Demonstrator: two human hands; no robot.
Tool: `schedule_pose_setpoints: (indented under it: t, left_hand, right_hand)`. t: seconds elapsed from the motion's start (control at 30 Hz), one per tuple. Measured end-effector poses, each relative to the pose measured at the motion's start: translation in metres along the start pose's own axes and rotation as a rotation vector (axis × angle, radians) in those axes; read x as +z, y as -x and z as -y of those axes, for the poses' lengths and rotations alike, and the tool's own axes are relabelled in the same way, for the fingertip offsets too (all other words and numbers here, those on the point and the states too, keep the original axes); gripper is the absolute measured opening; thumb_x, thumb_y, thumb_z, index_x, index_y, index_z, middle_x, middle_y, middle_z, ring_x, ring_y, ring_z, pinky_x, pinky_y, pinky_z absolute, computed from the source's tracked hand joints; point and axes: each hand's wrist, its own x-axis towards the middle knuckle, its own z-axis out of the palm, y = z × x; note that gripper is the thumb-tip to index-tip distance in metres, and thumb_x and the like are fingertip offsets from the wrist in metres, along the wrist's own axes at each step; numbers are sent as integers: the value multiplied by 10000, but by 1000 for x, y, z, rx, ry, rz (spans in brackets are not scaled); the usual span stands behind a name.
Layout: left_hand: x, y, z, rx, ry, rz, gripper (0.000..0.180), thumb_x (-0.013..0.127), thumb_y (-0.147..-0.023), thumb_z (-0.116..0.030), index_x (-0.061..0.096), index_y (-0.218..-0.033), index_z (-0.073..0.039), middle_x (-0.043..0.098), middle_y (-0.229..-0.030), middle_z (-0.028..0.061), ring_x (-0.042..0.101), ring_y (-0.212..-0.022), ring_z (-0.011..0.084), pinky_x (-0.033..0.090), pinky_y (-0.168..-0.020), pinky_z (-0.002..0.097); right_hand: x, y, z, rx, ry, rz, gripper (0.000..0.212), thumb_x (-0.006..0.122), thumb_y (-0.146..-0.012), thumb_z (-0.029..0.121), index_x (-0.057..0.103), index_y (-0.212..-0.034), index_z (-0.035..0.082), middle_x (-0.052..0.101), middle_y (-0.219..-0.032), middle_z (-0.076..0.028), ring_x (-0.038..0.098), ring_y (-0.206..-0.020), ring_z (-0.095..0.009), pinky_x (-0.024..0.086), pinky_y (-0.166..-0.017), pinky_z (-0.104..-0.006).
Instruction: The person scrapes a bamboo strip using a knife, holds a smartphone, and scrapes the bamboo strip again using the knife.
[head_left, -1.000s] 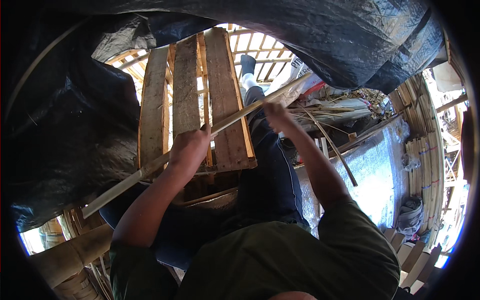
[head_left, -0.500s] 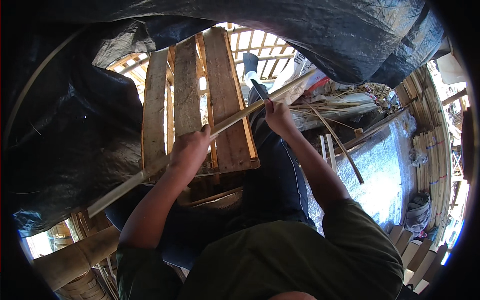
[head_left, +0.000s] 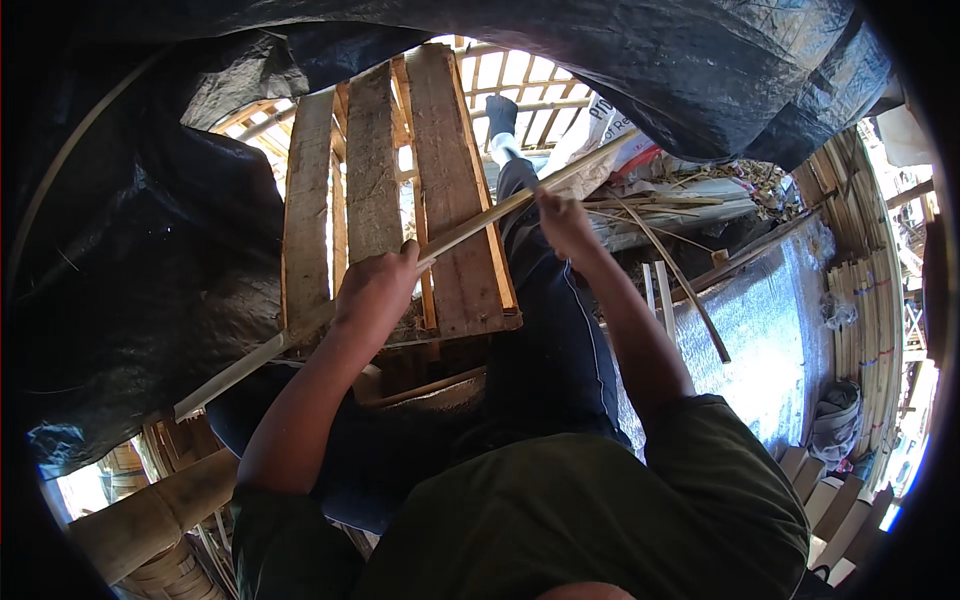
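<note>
A long pale bamboo strip [head_left: 480, 219] slants across the wooden slatted stand [head_left: 372, 170] in front of me, its near end down at the left and its far end up at the right. My left hand [head_left: 376, 288] is closed round the strip over the slats. Farther along the strip, right of the stand, my right hand [head_left: 568, 226] makes a fist on a knife. Its dark blade, plain half a second ago, is hardly visible now. The fist is close beside the strip; whether the blade touches it, I cannot tell.
Black plastic sheeting [head_left: 150, 250] hangs at the left and overhead. My outstretched leg [head_left: 545, 330] lies right of the stand. Thin strips [head_left: 690, 280] and a silvery sheet [head_left: 755, 335] are at the right, with bundled slats [head_left: 865, 330] beyond. A thick bamboo pole [head_left: 150, 515] is at lower left.
My right hand has shifted slightly right and turned, so the knife blade no longer shows clearly. My left hand stays nearly in place on the bamboo strip.
</note>
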Motion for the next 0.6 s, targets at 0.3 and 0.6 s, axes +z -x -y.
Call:
schedule_pose_setpoints:
  t: [0.3,0.6]
  left_hand:
    - [6,-1,4,9,-2,-68,330,509,-1000,-391,597,-1002,-73,644,-627,142,677,-590,317,550,-529,416]
    - [2,-2,5,28,-60,16,326,510,-1002,-368,605,-1048,-59,660,-663,127,686,-607,286,553,-539,406]
  right_hand:
    - [-9,-4,-5,5,16,105,370,427,-1031,314,643,-1022,13,544,-598,-37,551,-477,-144,448,-403,-307]
    - [7,14,10,-2,29,144,435,408,-1039,334,643,-1123,-22,546,-562,-93,522,-411,-161,413,-409,-338]
